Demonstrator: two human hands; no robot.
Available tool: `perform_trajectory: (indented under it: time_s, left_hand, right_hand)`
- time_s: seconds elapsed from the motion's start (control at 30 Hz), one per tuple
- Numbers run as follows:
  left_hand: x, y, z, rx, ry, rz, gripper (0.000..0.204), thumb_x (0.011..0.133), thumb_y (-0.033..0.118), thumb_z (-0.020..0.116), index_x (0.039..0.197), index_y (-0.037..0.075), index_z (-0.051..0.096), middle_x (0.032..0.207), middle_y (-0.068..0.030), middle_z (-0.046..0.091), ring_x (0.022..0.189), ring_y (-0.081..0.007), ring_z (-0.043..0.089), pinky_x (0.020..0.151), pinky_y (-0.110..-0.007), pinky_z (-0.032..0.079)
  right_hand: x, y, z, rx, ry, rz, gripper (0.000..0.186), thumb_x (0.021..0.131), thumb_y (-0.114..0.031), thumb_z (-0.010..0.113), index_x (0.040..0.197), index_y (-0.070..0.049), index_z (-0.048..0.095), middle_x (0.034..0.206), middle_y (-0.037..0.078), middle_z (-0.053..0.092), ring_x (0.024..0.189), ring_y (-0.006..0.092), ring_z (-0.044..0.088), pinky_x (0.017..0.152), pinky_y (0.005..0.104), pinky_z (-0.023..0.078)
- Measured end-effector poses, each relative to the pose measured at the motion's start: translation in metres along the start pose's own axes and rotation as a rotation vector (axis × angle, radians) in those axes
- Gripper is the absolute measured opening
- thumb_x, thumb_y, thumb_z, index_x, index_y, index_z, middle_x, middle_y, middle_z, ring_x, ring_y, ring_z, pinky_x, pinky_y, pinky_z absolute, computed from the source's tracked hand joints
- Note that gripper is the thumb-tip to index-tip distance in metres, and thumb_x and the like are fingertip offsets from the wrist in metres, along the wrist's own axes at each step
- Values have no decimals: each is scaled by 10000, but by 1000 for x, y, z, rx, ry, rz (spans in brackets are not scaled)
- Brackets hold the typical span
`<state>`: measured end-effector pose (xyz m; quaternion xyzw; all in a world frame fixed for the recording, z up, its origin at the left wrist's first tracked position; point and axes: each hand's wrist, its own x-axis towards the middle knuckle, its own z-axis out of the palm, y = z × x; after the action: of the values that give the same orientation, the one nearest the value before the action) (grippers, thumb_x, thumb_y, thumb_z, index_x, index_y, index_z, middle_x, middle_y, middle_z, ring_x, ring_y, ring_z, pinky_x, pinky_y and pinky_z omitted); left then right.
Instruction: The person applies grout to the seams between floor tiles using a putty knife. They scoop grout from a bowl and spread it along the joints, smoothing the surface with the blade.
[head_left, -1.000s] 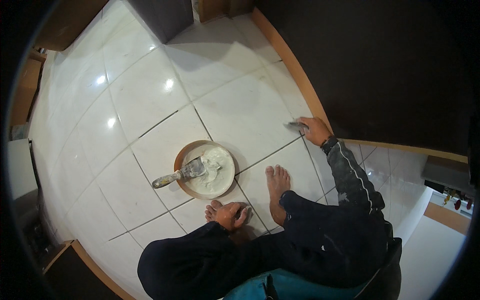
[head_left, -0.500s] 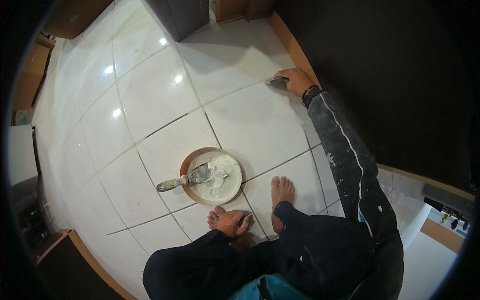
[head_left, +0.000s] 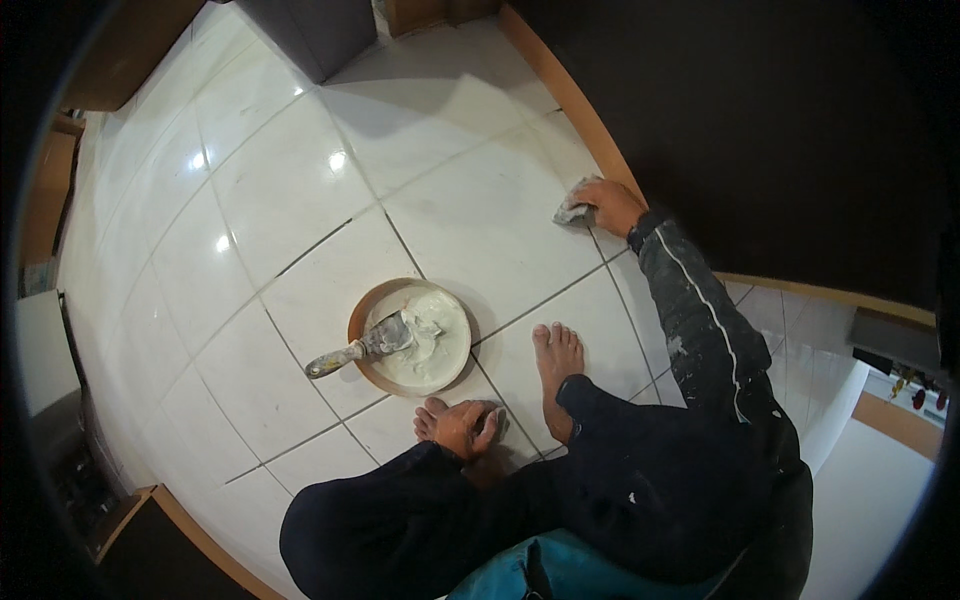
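The right hand (head_left: 618, 208) has its fingers closed around a grey-and-white piece (head_left: 574, 204) of unclear kind, which juts leftward from the fingertips, near the orange-brown edging (head_left: 570, 95) of a dark panel (head_left: 800, 140). The left hand (head_left: 462, 432) is curled beside the toes; whether its fingers grip anything, I cannot tell. Just beyond it, a round bowl (head_left: 358, 318) holds white paste (head_left: 437, 345), and a putty knife (head_left: 338, 360) lies across its rim. Glossy white tiles (head_left: 470, 240) with partly dark joints form the floor; a grey, box-like piece (head_left: 318, 40) stands farther off.
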<state>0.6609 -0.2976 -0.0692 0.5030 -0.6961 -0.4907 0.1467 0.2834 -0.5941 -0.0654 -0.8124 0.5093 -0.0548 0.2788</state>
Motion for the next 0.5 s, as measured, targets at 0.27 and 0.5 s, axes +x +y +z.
perform_trajectory:
  time_s: [0.27, 0.5]
  left_hand:
    - [-5, -2, 13, -5, 95, -70, 188, 892, 298, 626, 951, 136, 703, 913, -84, 716, 861, -337, 652, 881, -468, 432]
    - [-4, -8, 10, 27, 38, -35, 192, 893, 285, 635, 977, 127, 704, 933, -105, 714, 857, -356, 658, 798, -451, 483]
  right_hand:
    - [-131, -26, 38, -54, 159, 78, 475, 684, 167, 507, 1032, -74, 720, 1110, 110, 700, 1123, 311, 610, 1022, 383, 443]
    - [-134, -54, 32, -23, 157, 404, 437, 785, 39, 527, 1189, -66, 654, 1126, 161, 691, 1055, 355, 644, 925, 436, 507]
